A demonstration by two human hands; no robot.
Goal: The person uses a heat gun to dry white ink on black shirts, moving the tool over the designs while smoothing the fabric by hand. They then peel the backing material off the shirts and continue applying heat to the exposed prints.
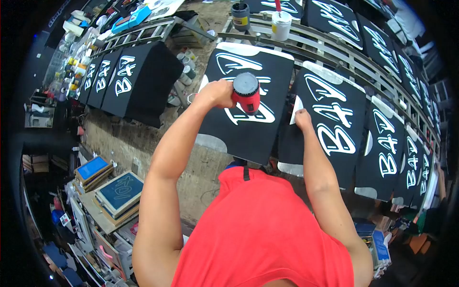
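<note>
My left hand (218, 93) is wrapped round a red heat gun (251, 104) with a dark round rear end. The heat gun is above a black fabric panel (258, 138) with white "BAD"-style lettering, which lies on a board with pale edges. The fingers of my right hand (302, 117) are closed at a white piece (296, 109) at the left edge of a second lettered panel (315, 129). Whether that piece is a bare board edge or something loose I cannot tell.
More lettered panels (380, 148) line metal rails (330, 50) to the right. A white tub (281, 26) and a dark tub (240, 17) stand on the rails. Framed screens (118, 193) are stacked lower left. Cans (187, 67) stand behind, beside black panels (125, 76).
</note>
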